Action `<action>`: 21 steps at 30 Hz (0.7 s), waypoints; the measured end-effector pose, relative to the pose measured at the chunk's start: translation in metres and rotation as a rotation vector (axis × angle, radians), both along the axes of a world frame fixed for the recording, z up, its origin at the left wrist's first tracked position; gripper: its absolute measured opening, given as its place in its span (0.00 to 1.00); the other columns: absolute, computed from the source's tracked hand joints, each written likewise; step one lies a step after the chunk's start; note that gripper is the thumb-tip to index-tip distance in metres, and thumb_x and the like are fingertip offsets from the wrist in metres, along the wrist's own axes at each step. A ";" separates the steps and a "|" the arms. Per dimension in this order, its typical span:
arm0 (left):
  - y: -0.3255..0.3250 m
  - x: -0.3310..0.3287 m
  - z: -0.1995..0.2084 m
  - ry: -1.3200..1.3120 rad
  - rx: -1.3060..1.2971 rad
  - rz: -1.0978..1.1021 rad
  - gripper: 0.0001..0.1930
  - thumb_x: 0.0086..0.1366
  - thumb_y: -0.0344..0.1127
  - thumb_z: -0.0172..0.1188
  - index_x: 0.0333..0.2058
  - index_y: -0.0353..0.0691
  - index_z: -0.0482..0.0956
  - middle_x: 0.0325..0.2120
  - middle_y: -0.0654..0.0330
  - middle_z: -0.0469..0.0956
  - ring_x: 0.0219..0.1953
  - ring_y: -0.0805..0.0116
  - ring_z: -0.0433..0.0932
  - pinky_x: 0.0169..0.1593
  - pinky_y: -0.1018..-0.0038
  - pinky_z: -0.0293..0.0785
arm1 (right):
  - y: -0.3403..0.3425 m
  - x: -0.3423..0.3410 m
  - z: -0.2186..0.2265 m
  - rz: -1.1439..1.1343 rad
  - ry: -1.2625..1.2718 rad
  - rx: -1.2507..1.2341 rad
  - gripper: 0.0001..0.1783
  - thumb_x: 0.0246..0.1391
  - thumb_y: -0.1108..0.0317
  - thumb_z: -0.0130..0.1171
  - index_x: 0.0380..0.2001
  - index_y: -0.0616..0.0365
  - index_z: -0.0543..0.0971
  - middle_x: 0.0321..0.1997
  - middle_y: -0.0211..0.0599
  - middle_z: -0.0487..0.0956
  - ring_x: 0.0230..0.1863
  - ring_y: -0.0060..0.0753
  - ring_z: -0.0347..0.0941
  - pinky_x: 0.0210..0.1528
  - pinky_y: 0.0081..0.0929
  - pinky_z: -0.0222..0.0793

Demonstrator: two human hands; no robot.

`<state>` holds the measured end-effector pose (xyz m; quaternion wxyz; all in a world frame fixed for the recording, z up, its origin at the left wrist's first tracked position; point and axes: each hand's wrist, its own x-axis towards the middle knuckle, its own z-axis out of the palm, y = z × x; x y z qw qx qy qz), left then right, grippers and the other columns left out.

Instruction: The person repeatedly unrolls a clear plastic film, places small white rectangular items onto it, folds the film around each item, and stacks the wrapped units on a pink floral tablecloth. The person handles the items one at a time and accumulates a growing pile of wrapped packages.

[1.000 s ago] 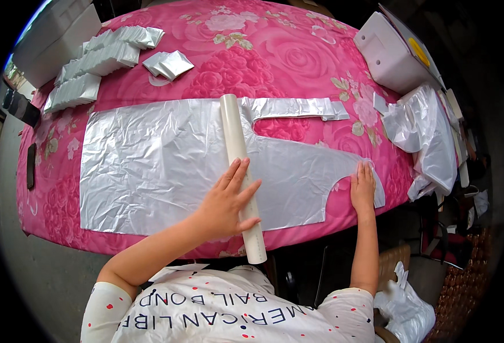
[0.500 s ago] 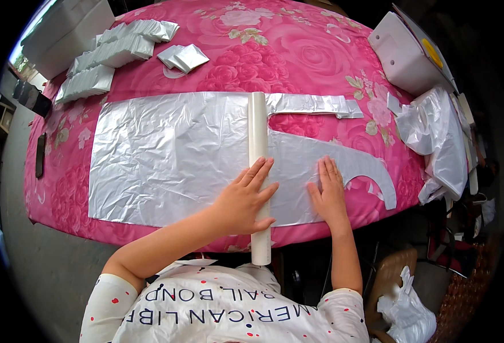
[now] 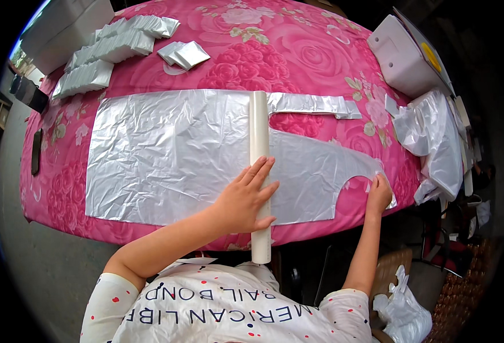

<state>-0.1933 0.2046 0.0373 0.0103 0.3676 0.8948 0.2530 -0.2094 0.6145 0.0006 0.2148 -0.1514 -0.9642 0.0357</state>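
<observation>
A thin silvery plastic apron (image 3: 169,157) lies spread flat, with creases over its wide left part. Across it, running from far to near, rests a white tube (image 3: 259,123) whose near end juts past the table edge. My left hand (image 3: 245,200) presses on the tube with its fingers spread apart. At the right end of the apron, my right hand (image 3: 380,193) is closed, pinching the narrow strap beside the curved cut-out. The far strap (image 3: 309,106) lies folded over, right of the tube.
Rows of folded silvery packets (image 3: 114,48) and a smaller packet pile (image 3: 184,55) lie at the far left, near a white foam box (image 3: 69,31). A dark phone-like object (image 3: 36,152) sits at the left edge. Another white box (image 3: 403,54) and crumpled plastic bags (image 3: 432,137) stand right.
My right hand has moved right from lying flat on the apron to its end and closed on the strap. My left hand stays on the tube.
</observation>
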 end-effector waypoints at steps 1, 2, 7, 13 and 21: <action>0.000 0.000 0.000 0.002 0.002 -0.002 0.35 0.48 0.53 0.58 0.52 0.36 0.69 0.62 0.38 0.45 0.66 0.44 0.42 0.64 0.58 0.48 | -0.010 0.001 0.007 -0.027 0.015 0.059 0.08 0.47 0.72 0.56 0.32 0.63 0.77 0.37 0.42 0.78 0.42 0.48 0.72 0.45 0.37 0.66; -0.001 0.000 -0.001 0.003 0.005 -0.004 0.35 0.48 0.53 0.57 0.52 0.36 0.69 0.62 0.38 0.45 0.66 0.44 0.42 0.64 0.58 0.48 | -0.019 0.003 0.014 0.023 0.074 0.095 0.07 0.45 0.72 0.57 0.29 0.62 0.75 0.34 0.41 0.77 0.38 0.48 0.72 0.43 0.38 0.66; -0.001 0.000 0.000 0.015 0.038 -0.008 0.33 0.49 0.50 0.59 0.52 0.36 0.68 0.62 0.41 0.49 0.65 0.44 0.44 0.64 0.58 0.49 | -0.104 0.013 0.055 0.168 0.156 -0.142 0.12 0.38 0.73 0.62 0.19 0.61 0.66 0.22 0.37 0.71 0.27 0.45 0.68 0.33 0.37 0.64; 0.000 0.018 0.031 -0.690 0.718 0.187 0.23 0.62 0.43 0.55 0.50 0.33 0.68 0.45 0.52 0.74 0.49 0.63 0.73 0.52 0.67 0.69 | -0.230 0.045 0.077 0.594 -0.108 -0.928 0.10 0.40 0.78 0.63 0.28 0.62 0.72 0.29 0.35 0.76 0.27 0.27 0.71 0.31 0.22 0.68; -0.034 0.013 0.001 -1.222 0.914 0.415 0.18 0.64 0.47 0.54 0.37 0.34 0.77 0.27 0.62 0.77 0.30 0.78 0.72 0.35 0.79 0.69 | -0.268 0.057 0.082 0.937 -0.269 -0.841 0.14 0.43 0.73 0.64 0.36 0.64 0.76 0.43 0.42 0.75 0.34 0.36 0.76 0.37 0.26 0.72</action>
